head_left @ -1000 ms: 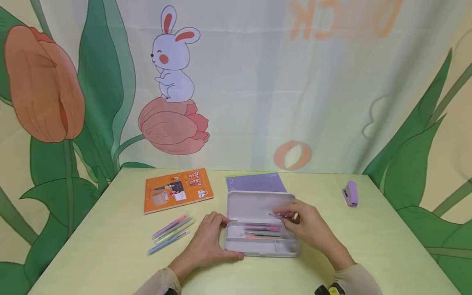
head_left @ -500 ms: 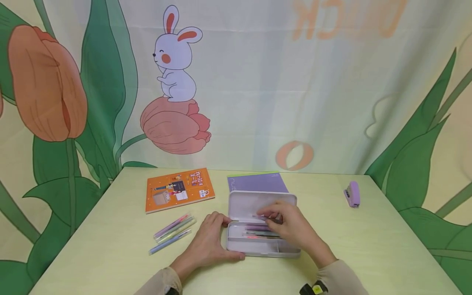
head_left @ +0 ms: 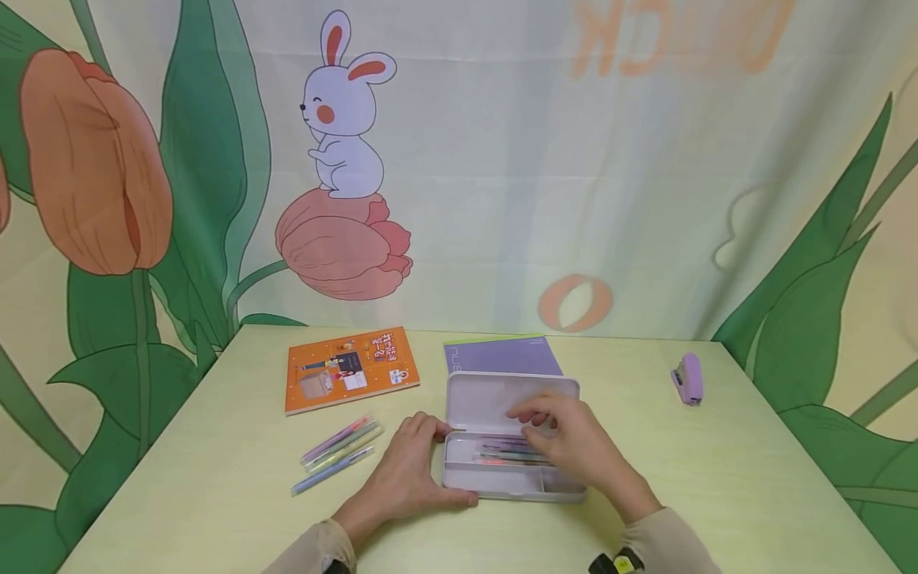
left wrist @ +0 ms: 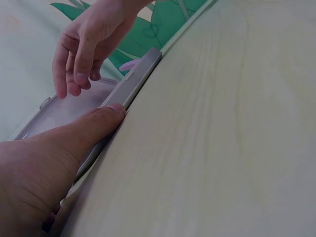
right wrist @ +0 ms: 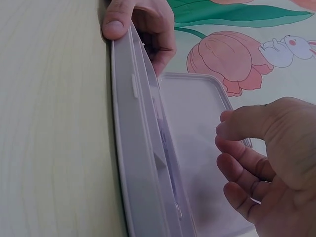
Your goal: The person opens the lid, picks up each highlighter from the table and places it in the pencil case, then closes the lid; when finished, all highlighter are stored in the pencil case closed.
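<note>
A pale grey pencil case (head_left: 495, 481) stands on the table with its lid (head_left: 482, 400) raised at the back. Several pens (head_left: 502, 454) lie side by side in its rear compartment. My left hand (head_left: 405, 470) grips the left end of the case, thumb (left wrist: 101, 121) along the front wall and fingers round behind. Over the right part of the case hovers my right hand (head_left: 577, 438), its fingers (right wrist: 242, 153) loosely bent with nothing between them. In the right wrist view the front wall of the case (right wrist: 136, 133) hides most of the pens.
Left of the case lie several capped markers (head_left: 337, 446), pink, yellow and blue among them. Behind them is an orange book (head_left: 351, 371). A purple notebook (head_left: 502, 355) lies partly behind the raised lid. Far right sits a purple stapler (head_left: 688, 379).
My right hand moved left over the case with a dark-ended pen, let it go among the other pens, and is now slightly raised. The left hand kept its grip on the case.
</note>
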{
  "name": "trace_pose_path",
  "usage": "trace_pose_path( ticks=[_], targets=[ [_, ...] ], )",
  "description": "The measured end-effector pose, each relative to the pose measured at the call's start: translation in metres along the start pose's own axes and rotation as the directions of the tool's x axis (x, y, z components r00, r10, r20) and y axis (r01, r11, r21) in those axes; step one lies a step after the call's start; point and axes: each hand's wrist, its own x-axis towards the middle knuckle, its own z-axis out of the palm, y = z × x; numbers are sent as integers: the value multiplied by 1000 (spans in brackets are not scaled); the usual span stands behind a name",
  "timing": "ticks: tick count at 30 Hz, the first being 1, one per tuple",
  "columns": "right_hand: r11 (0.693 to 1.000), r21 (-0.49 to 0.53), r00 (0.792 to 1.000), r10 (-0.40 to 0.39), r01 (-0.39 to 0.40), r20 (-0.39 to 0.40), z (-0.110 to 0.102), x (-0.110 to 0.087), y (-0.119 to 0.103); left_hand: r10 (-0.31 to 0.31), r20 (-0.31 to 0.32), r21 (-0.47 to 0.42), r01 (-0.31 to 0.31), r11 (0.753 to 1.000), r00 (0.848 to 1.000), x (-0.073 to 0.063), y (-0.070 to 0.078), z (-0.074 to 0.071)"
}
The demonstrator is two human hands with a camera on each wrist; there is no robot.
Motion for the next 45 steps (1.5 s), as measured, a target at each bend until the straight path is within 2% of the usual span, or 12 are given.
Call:
trace_pose_path(
  ticks=[10,14,18,23,28,34,39,45],
  targets=[
    [1000,30,998,12,-10,-65,-21,-21,20,2,3,-4,-2,1000,1000,-1,-1,0],
    [998,43,995,58,-55,-76,-26,-37,35,2,4,0,-2,1000,1000,0,-1,0],
    [993,66,993,100,-95,-68,-29,-54,49,7,2,5,-7,1000,1000,0,-1,0],
    [992,72,993,109,-105,-48,-26,-69,63,12,-4,11,-12,1000,1000,-1,0,0],
    [987,76,990,142,-143,20,-23,-77,71,20,-15,13,-20,1000,1000,0,-1,0],
    [991,56,992,116,-119,47,-23,-79,76,28,-10,15,-28,999,1000,2,2,-1],
    [991,70,993,111,-115,49,-23,-79,76,10,34,15,-11,1000,999,2,5,-10],
    [980,105,984,160,-168,78,-24,-81,75,26,94,8,-27,1000,995,6,6,-31]
  ],
)
